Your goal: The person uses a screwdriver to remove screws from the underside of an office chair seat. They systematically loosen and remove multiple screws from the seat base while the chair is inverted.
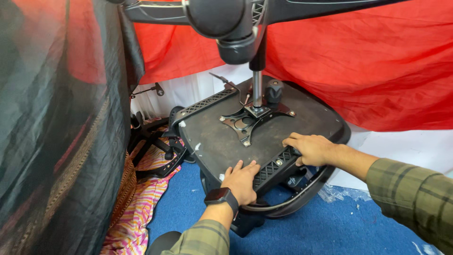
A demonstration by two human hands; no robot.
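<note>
An office chair lies upside down, its dark seat underside facing up. A black metal mechanism plate is bolted at its middle, with a silver gas cylinder rising to the wheel base hub. My left hand rests flat on the seat's near edge, beside a black ribbed armrest bracket. My right hand curls over the upper end of that bracket. A dark smartwatch sits on my left wrist. A second ribbed bracket runs along the far left edge.
A red cloth hangs behind the chair. A dark glossy sheet fills the left side. Blue carpet lies below, with a striped pink fabric and other black chair parts at the left.
</note>
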